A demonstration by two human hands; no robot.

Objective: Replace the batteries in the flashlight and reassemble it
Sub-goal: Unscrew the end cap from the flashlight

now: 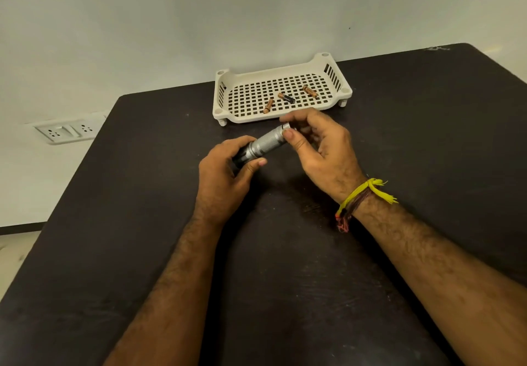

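A silver flashlight point(266, 144) with a knurled barrel lies slanted just above the black table point(142, 223), held at both ends. My left hand point(225, 174) wraps around its dark head end. My right hand point(319, 149) pinches the tail end between thumb and fingers; the cap there is mostly hidden by my fingertips. Behind the hands, a white perforated tray point(228, 114) holds three loose batteries: one copper-coloured point(268, 106), one black and copper point(286, 98), one copper-coloured point(310, 91).
The tray stands at the table's far edge near a pale wall point(171, 23). A white socket strip point(68, 131) is on the wall to the left. My right wrist carries a yellow thread band point(359, 197).
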